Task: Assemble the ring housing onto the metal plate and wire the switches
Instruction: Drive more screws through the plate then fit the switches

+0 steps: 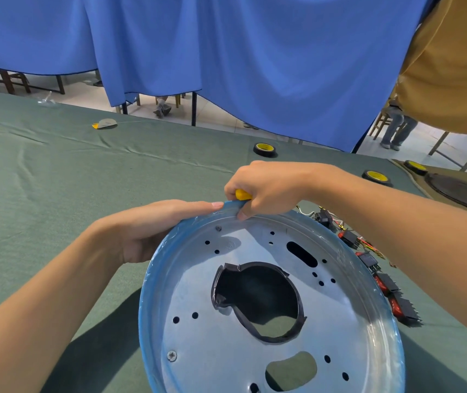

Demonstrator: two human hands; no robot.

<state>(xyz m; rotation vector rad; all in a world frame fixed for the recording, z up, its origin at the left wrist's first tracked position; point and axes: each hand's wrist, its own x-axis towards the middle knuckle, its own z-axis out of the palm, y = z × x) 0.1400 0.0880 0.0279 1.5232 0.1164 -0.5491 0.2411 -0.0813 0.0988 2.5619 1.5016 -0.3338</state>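
Galvanised steel, round: the metal plate (212, 330) is held tilted up off the green cloth (56, 194) close in front of us, dished face toward us.

Blue-skinned ring housing (145, 293): runs round the plate's edge and looks seated along all of the rim we can see. The near edge is cut off by the frame.

Fasteners: one cross-head screw (171, 355) at the near left and a second screw (218, 228) close to the far rim. The other small holes stand open. We judge the fastening begun but not finished.

Hands: our left hand (152, 231) lies on the outside of the ring at the far left, fingers straight along it, steadying. Our right hand (269, 191) is closed tight round a yellow-handled tool (243, 194) at the far rim, thumb tip on the ring. The tool's tip is hidden, so we cannot tell what it bears on.

Switches (385, 282): a black-and-red string of them with loose wires lies on the cloth just beside the plate's right edge, and none looks mounted. Wiring, in our judgement, is all still to do.

Sundry: a tape roll (264, 148) farther back.
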